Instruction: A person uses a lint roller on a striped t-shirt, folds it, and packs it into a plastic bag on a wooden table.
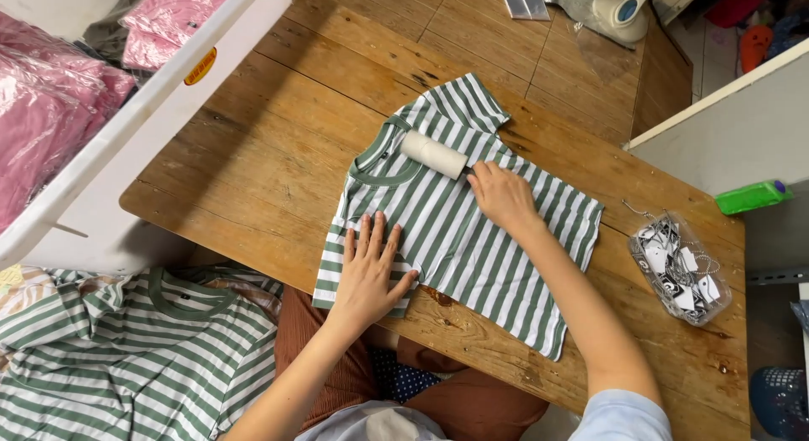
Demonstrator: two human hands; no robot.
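Striped shirt (459, 230) spread flat on wooden table (278, 155), collar toward far-left, hem hanging slightly over near edge. Left hand (368, 272) open, fingers splayed, pressing flat on near sleeve area; grasping nothing. Right hand (503, 195) palm down on shirt's middle, fingers loosely curled beside lint roller (433, 155) lying just below collar (touching or merely next to it: cannot tell). Likely soft, light, limp knit, prone to wrinkle and slide on wood; best taken by shoulder seams or hem with 2 hands. More striped shirts (126, 348) piled lower left; clear bag of tags (681, 268) at right edge; pink packs in white bin (50, 96) upper left.
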